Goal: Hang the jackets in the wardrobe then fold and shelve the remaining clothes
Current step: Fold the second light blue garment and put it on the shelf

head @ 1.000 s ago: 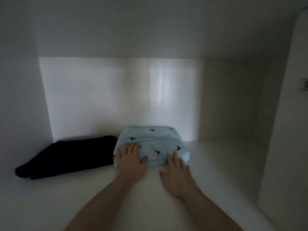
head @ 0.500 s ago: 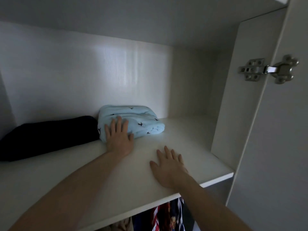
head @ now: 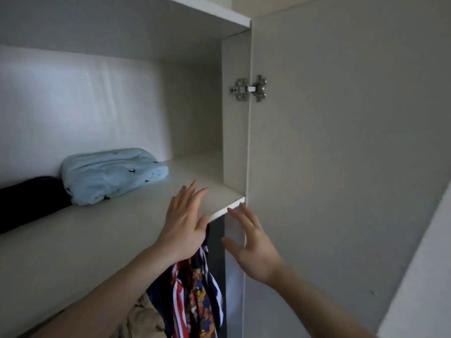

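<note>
A folded light-blue garment with small dark bird prints (head: 109, 175) lies on the white wardrobe shelf (head: 73, 240), touching a folded dark navy garment (head: 26, 201) to its left. My left hand (head: 184, 225) hovers open at the shelf's front edge, well right of the blue garment and holding nothing. My right hand (head: 251, 245) is open too, just below and right of the shelf's corner, empty. Under the shelf hang jackets: a navy, red and white patterned one (head: 195, 296) and a tan one (head: 144, 318).
The open wardrobe door (head: 341, 167) fills the right side, fixed by a metal hinge (head: 249, 89) to the side panel (head: 235, 113). Another board (head: 170, 13) closes the compartment from above.
Both hands have come off the shelf and drawn back to its front right corner. The left hand has let go of the light-blue garment. My view has pulled back and swung right.
</note>
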Demonstrator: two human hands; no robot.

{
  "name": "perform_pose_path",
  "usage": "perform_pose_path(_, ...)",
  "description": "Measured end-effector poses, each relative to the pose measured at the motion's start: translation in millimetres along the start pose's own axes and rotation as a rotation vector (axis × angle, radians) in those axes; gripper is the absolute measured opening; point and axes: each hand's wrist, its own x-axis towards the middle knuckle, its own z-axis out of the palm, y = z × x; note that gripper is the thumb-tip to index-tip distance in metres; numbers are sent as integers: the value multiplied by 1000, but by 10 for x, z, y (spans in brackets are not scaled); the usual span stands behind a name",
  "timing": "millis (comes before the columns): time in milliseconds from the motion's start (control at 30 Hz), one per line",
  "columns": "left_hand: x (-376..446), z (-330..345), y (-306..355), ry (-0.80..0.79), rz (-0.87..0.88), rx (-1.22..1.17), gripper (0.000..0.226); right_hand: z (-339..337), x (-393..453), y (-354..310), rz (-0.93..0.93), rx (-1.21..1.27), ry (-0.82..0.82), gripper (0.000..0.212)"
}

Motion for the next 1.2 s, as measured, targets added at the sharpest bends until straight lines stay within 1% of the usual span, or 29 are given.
perform_pose_path(67, -137, 168, 661, -19, 81, -148, 56, -539, -597, 169, 63, -62, 117, 66)
perform_pose_path(133, -338, 379, 1364, -72, 165, -272, 53, -1083, -1305, 315, 157, -110, 235, 65)
perform_pose_path(267, -938, 884, 2766, -225, 406, -403, 49, -1984, -3033, 483, 396, -194, 435, 63)
perform_pose_path(333, -1296, 1143, 3449, -347, 492, -462, 48, -2318, -3946, 504, 525, -237, 525, 63)
perform_pose_path(400, -1669, 1385, 4104, -470, 588, -514, 51, -2614, -4820, 474, 637, -257, 613, 64)
perform_pose_path(500, -2201, 1678, 5028, -587, 758, -559, 49, -2973, -5970, 373, 759, -268, 763, 63)
perform_pose_path(600, -2682, 1837, 5824, -698, 876, -602, 46, -3172, -6878, 217, 846, -253, 937, 58)
perform_pose_path(767, -3452, 2037, 7007, -852, 1092, -651, 44, -3352, -8120, -77, 983, -306, 1150, 56)
perform_pose_path(900, -3983, 2207, 7823, -965, 1250, -671, 44, -3403, -8933, -255, 1105, -321, 1311, 54)
perform_pose_path(1100, -4638, 2659, 8824, -1094, 1405, -706, 42, -3649, -9833, -355, 1244, -304, 1439, 50)
perform_pose_path(1200, -4837, 2890, 9285, -1146, 1413, -714, 41, -3897, -10184, -302, 1289, -300, 1472, 48)
